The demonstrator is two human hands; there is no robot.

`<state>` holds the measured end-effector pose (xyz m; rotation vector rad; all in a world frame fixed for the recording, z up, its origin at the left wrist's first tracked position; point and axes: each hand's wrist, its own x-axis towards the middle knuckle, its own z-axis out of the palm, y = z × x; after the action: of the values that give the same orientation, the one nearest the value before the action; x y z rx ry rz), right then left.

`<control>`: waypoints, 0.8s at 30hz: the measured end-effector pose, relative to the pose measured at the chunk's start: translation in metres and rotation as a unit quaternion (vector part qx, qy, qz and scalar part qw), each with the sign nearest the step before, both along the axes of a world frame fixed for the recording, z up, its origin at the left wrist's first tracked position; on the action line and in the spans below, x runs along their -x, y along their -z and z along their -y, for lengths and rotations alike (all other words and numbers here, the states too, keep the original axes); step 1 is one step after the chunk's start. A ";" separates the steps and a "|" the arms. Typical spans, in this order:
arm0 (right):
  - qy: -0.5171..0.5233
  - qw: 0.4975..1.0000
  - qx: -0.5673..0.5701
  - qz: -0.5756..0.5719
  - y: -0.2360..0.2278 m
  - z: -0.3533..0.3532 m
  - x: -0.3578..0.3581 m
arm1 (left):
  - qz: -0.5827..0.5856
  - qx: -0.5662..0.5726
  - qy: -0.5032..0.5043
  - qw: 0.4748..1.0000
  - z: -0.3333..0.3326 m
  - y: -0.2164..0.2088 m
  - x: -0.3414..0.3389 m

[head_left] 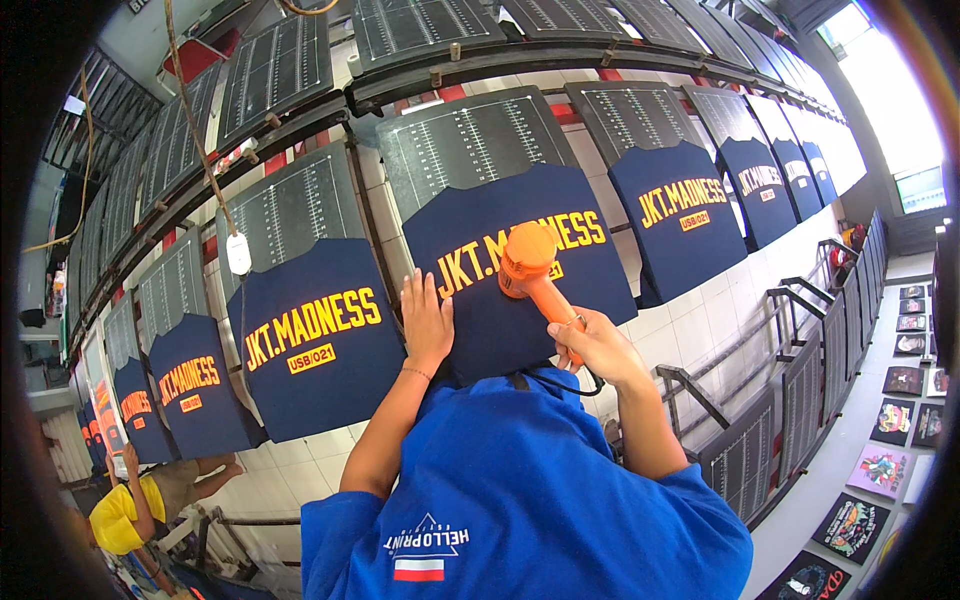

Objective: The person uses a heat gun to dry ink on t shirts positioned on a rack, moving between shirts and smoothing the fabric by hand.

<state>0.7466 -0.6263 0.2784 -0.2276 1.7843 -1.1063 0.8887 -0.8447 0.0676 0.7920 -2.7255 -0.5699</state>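
My right hand [597,347] is wrapped round the handle of an orange hair dryer [545,290]. Its round head hangs over the middle of a navy T-shirt [500,335], covering part of the yellow and orange lettering; I cannot tell whether it touches the cloth. A dark cord runs from the handle's lower end toward my body. The shirt is laid over a dark printing board [470,142] with white ruler marks, its upper part bare. My left hand [427,315] lies on the shirt's left edge, fingers stretched out, nothing in it.
Matching navy shirts [315,345] lie on boards to the left and right [680,220]. Another row of boards [430,27] stands behind. A white switch [239,254] dangles on a cord. At lower left, a person in yellow [118,518] works. Metal racks [745,450] stand at right.
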 end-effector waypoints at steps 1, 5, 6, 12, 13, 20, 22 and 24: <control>-0.001 1.000 -0.004 0.000 0.000 -0.001 -0.001 | 0.000 -0.004 0.008 1.000 0.000 0.001 0.007; 0.021 1.000 0.019 -0.009 0.012 0.003 0.000 | 0.003 -0.005 0.034 0.999 0.003 0.004 0.030; 0.027 0.999 0.030 -0.010 0.015 0.004 0.000 | 0.000 0.002 0.038 0.999 0.005 0.005 0.036; -0.002 1.000 0.014 -0.009 0.005 -0.001 0.005 | -0.030 0.044 0.036 0.998 0.022 0.012 0.060; 0.001 1.000 0.017 -0.009 0.005 -0.003 0.005 | -0.033 0.048 0.037 0.998 0.023 0.012 0.063; 0.005 1.000 -0.005 -0.006 0.002 -0.001 0.015 | -0.002 0.027 0.062 0.998 0.014 0.003 0.055; 0.034 0.999 0.020 -0.017 0.011 0.001 0.010 | -0.003 0.031 0.067 0.997 0.010 0.002 0.051; 0.040 0.998 0.030 -0.022 0.011 -0.001 0.009 | -0.004 0.023 0.071 0.997 0.004 0.001 0.046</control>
<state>0.7380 -0.6253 0.2672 -0.2204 1.8148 -1.2218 0.8426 -0.8486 0.0661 0.5859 -2.7929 -0.5351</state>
